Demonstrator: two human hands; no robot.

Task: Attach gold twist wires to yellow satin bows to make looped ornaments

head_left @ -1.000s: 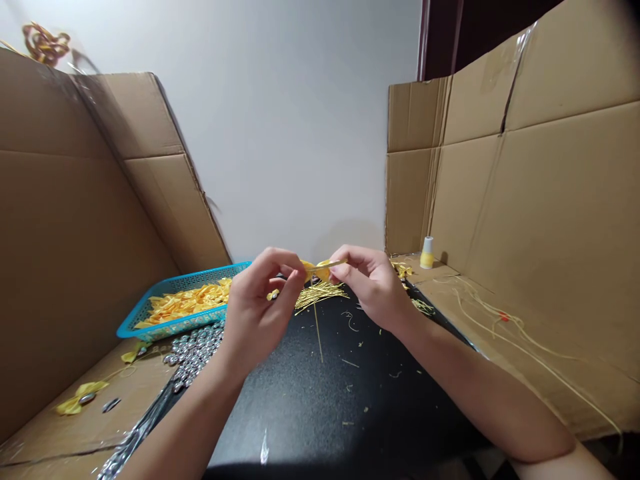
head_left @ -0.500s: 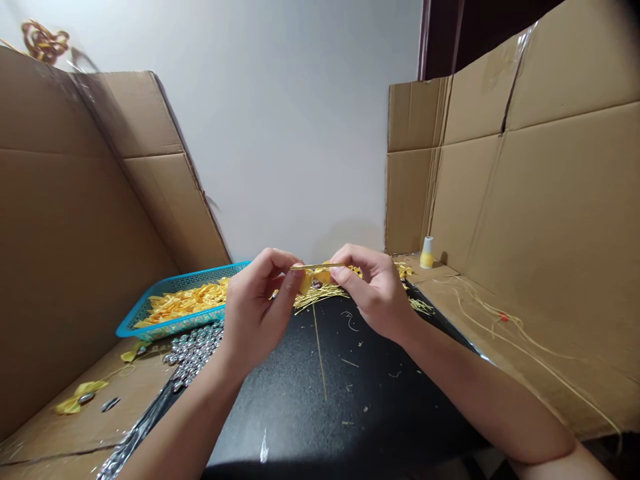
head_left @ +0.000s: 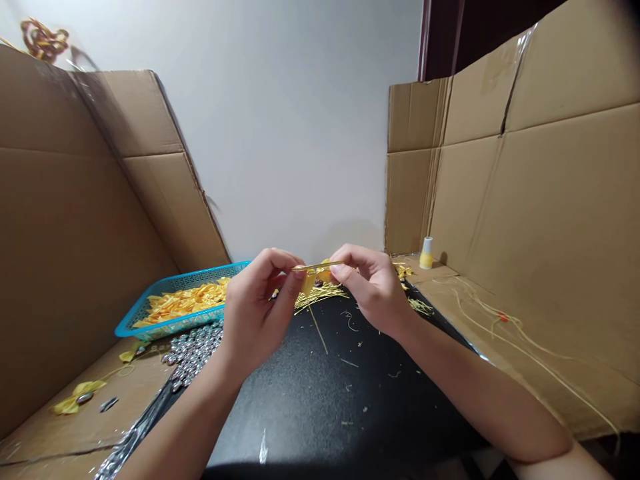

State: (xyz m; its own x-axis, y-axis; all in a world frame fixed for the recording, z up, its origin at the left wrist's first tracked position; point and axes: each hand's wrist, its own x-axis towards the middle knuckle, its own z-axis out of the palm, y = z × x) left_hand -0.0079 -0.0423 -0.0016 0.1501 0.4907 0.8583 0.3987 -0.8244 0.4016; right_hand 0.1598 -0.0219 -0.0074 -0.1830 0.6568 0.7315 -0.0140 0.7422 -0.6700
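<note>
My left hand (head_left: 263, 300) and my right hand (head_left: 367, 283) are raised over the black tabletop, level with each other. Thumb and fingers of both pinch the ends of a yellow ribbon (head_left: 319, 266), stretched almost flat between them and seen nearly edge-on. Part of the ribbon hangs below the left fingertips. A thin yellow cord (head_left: 319, 330) runs down beneath the hands; where its upper end goes I cannot tell. Behind my hands lies a pile of cut yellow cords (head_left: 325, 293), partly covered by them.
A blue basket (head_left: 125, 320) of yellow ribbon pieces stands at the left, with silver beads (head_left: 195, 353) before it. A yellow bow (head_left: 80, 398) lies on the cardboard. At the right are a small white-and-yellow bottle (head_left: 427, 253) and loose cord (head_left: 520, 327). Cardboard walls flank both sides.
The lower end of the thin cord has moved up, and less of it shows below my hands. The ribbon has tipped slightly, its right end a little higher. Both hands stay nearly in place.
</note>
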